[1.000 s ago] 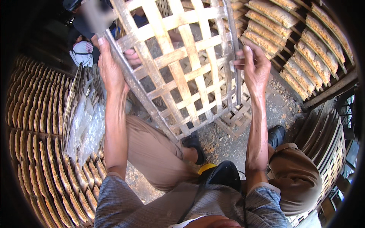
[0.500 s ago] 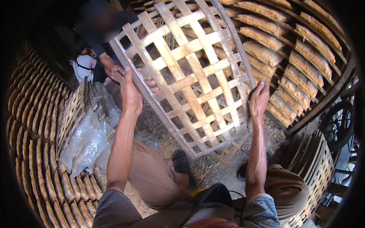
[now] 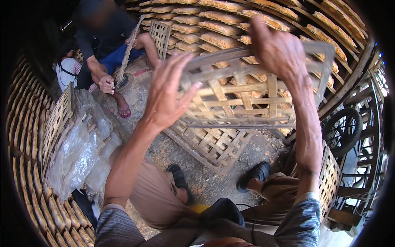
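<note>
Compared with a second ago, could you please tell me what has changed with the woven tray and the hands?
The bamboo lattice tray has tipped from standing nearly upright to lying almost flat and raised higher. The left hand has opened, only its fingertips at the tray's left edge; the right hand still grips the top rim. The flat trays on the ground and the seated person stayed where they were.

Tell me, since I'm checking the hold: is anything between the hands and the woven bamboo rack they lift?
Nothing visible. The right hand grips the bamboo rack at its top edge, and the left hand lies open against its left edge, fingers spread. No object sits between either hand and the rack.
</note>
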Available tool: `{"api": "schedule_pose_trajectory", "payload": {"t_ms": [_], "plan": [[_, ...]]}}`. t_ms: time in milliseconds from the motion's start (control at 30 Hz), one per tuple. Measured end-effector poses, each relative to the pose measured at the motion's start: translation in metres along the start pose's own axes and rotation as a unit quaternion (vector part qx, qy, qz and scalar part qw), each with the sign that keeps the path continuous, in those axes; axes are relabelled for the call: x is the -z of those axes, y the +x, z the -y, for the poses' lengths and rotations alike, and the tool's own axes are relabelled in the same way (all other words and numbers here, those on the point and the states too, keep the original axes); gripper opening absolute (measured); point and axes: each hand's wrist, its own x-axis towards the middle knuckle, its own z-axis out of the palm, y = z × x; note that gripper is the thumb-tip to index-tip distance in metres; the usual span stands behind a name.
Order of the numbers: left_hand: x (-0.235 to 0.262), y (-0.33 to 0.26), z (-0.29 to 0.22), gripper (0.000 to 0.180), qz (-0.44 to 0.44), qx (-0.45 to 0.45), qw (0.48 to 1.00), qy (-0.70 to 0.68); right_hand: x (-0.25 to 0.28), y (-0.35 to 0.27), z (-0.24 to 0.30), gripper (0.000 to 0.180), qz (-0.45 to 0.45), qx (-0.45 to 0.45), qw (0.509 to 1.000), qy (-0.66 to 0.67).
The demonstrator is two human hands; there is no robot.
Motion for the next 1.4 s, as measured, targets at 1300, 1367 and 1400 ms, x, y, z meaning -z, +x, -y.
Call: {"api": "schedule_pose_trajectory", "payload": {"t_ms": [1300, 1367, 1400], "plan": [[-0.028, 0.000, -0.053, 0.045, 0.149, 0.351, 0.853, -0.357, -0.068, -0.072, 0.057, 0.017, -0.404, -0.253, 0.770, 0.425], [-0.032, 0.003, -0.057, 0.045, 0.148, 0.351, 0.852, -0.359, -0.069, -0.074, 0.055, 0.016, -0.401, -0.255, 0.772, 0.422], [-0.034, 0.004, -0.058, 0.045, 0.147, 0.352, 0.851, -0.360, -0.071, -0.074, 0.054, 0.016, -0.408, -0.251, 0.773, 0.417]]}}
